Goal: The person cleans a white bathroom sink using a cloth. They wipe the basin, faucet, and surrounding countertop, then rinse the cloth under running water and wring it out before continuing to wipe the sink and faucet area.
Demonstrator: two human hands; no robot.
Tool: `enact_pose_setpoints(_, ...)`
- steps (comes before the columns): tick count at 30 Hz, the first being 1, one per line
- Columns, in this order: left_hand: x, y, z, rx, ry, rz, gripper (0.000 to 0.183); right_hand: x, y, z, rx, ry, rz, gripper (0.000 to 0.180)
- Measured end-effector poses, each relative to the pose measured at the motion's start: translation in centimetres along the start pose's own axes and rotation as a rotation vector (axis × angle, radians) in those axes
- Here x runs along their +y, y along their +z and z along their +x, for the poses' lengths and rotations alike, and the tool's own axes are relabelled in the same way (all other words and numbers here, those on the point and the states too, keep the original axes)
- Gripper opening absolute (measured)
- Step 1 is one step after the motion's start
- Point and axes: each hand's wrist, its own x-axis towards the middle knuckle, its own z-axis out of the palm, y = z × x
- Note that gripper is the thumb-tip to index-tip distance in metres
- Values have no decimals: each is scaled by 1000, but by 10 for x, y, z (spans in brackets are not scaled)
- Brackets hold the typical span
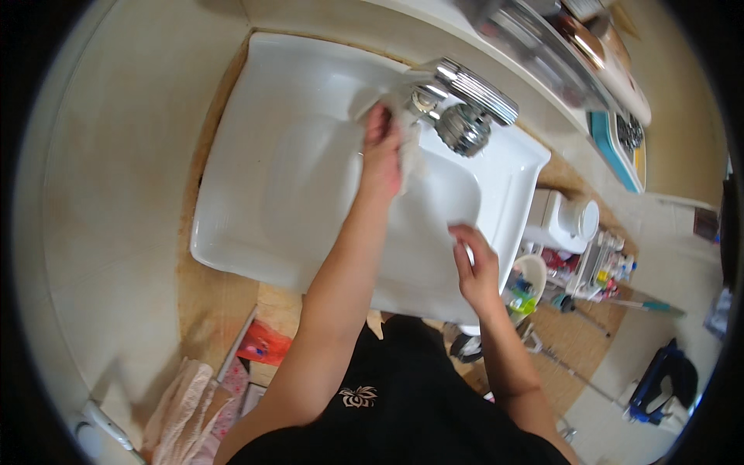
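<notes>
A white ceramic washbasin (244, 221) fills the middle of the view, set against the tiled wall. My left hand (383, 148) reaches over it and grips a pale cloth (414, 165), blurred and partly hidden behind the fingers. Just right of this hand stands a chrome faucet (474, 93) with a round ribbed spout head (464, 129); whether the cloth touches the faucet's base I cannot tell. Over the basin's right side, my right hand (479, 267) holds nothing, its thumb and fingers slightly apart.
Above the faucet runs a white shelf (546, 81) with a clear box and a teal-edged tray (616, 151). Right of the basin are a white lidded container (561, 221) and a bin (532, 273). Pinkish fabric (183, 407) hangs at lower left. A blue-and-black mop-like tool (662, 383) lies at right.
</notes>
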Motion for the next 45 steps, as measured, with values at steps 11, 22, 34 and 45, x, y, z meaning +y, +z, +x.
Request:
enact_pose_setpoints(11,-56,14,42,70,735,985,60,70,-48,-110,-240,278,-111,15)
enact_pose_setpoints(22,-24,-46,48,-126,908,1782,31,47,-54,-116,-236,248,-99,18)
enact_pose_setpoints(34,-30,-60,41,-200,819,1986,56,55,-42,-130,-367,282,-110,24)
enact_pose_setpoints(45,-18,-60,48,-173,880,1868,37,48,-24,-102,-442,256,-62,23)
